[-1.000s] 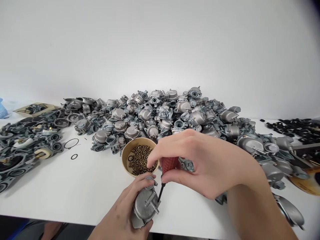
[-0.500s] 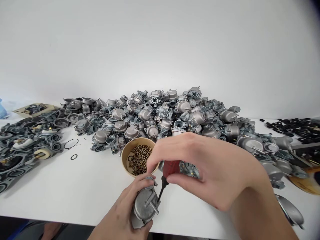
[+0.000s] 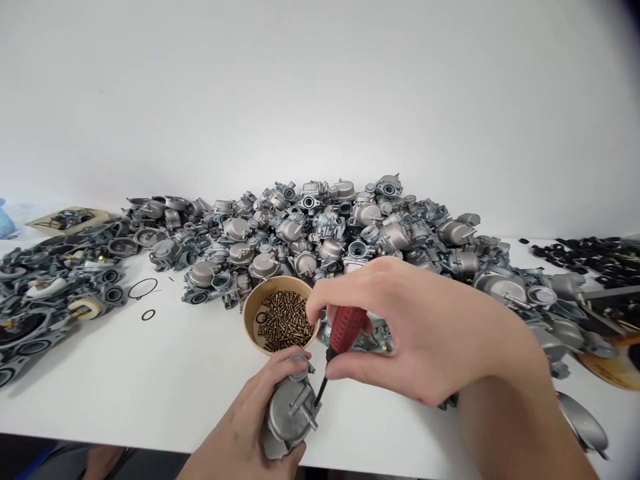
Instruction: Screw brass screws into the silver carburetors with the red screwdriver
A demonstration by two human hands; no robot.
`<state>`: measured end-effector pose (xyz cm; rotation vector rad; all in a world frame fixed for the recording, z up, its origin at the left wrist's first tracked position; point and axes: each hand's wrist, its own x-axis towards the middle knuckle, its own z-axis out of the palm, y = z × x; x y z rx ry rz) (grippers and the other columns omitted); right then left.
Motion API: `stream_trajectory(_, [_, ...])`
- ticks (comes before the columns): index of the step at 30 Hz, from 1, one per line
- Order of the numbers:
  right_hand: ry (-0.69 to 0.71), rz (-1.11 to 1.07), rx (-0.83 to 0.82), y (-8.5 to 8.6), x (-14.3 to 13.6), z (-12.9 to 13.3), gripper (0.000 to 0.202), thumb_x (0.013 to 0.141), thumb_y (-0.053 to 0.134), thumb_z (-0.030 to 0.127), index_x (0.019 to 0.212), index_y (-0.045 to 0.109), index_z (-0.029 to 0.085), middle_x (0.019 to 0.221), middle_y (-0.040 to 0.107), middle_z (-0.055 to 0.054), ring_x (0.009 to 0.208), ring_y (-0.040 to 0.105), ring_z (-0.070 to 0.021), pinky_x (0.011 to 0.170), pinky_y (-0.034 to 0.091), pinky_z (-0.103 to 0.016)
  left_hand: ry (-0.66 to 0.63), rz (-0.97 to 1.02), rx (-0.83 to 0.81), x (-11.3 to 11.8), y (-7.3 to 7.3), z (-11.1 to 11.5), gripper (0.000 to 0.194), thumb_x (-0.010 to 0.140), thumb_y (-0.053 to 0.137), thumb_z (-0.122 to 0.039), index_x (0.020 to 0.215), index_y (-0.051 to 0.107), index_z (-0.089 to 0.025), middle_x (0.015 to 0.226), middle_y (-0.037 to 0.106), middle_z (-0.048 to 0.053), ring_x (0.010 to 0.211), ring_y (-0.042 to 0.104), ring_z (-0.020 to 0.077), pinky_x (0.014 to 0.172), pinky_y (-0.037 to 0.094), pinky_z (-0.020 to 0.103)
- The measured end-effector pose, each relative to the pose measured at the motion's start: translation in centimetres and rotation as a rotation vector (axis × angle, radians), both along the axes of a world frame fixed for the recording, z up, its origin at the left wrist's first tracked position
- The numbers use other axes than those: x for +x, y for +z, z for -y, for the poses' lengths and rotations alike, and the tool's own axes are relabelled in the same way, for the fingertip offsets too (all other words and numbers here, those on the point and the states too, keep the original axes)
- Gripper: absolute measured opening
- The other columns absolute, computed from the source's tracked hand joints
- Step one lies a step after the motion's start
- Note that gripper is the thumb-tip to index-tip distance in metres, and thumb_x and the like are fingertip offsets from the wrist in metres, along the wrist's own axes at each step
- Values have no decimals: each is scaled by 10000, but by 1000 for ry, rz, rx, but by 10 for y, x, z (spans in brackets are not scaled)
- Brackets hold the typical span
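Note:
A grey metal carburetor (image 3: pixel 290 410) is held near the table's front edge by my left hand (image 3: pixel 245 427), its fingers and thumb wrapped round the left side. My right hand (image 3: pixel 400 333) grips the red handle of a screwdriver (image 3: pixel 346 328). The dark shaft slants down to the left, and its tip touches the right edge of the carburetor's round cover. Just behind the carburetor stands a round tan bowl (image 3: pixel 255 337) of small brass screws (image 3: pixel 285 320), with a black ring among them.
A large heap of carburetors (image 3: pixel 330 230) lies along the wall. More metal parts (image 3: pixel 50 293) are piled at the left, near two thin black rings (image 3: pixel 148 315). Black rubber parts (image 3: pixel 590 257) lie at the far right. A metal bowl-shaped part (image 3: pixel 583 423) sits at the lower right.
My right thumb and fingers have shifted around the screwdriver, showing more of the red handle, which leans further right. My left hand and the carburetor have hardly moved.

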<state>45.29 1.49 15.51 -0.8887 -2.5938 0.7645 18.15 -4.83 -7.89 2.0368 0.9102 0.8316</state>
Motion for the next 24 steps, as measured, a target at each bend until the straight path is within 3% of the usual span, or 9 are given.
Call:
stream_trajectory(4, [-26, 67, -34, 5, 3, 3, 166, 889, 732, 143, 1035, 711, 220, 873, 807, 67, 623, 607, -119, 644, 443, -291, -3, 2, -15, 1, 3, 0, 1087, 696, 715, -37, 1642, 328, -406, 1724, 460, 128, 1610, 438, 480, 1253, 480, 670])
stream_trajectory(7, [-31, 49, -19, 5, 3, 2, 55, 935, 753, 219, 970, 711, 211, 801, 775, 52, 581, 572, -115, 617, 420, -288, 1, 16, -18, 2, 3, 0, 1108, 691, 724, -33, 1645, 305, -409, 1711, 465, 136, 1598, 451, 481, 1258, 463, 685])
stream_trajectory(13, [-11, -6, 30, -1, 0, -2, 305, 979, 780, 378, 797, 615, 197, 601, 555, 91, 483, 393, -62, 526, 318, -254, -11, 27, -29, 2, 3, -1, 1103, 716, 695, -75, 1662, 264, -445, 1706, 468, 114, 1574, 476, 483, 1238, 453, 744])
stream_trajectory(24, [-5, -35, 45, -2, -1, 0, 328, 953, 724, 275, 724, 504, 195, 598, 496, 98, 476, 337, -42, 512, 298, -236, 4, 12, -11, 1, -2, 0, 1141, 694, 710, -53, 1671, 257, -427, 1707, 464, 115, 1563, 487, 473, 1258, 463, 692])
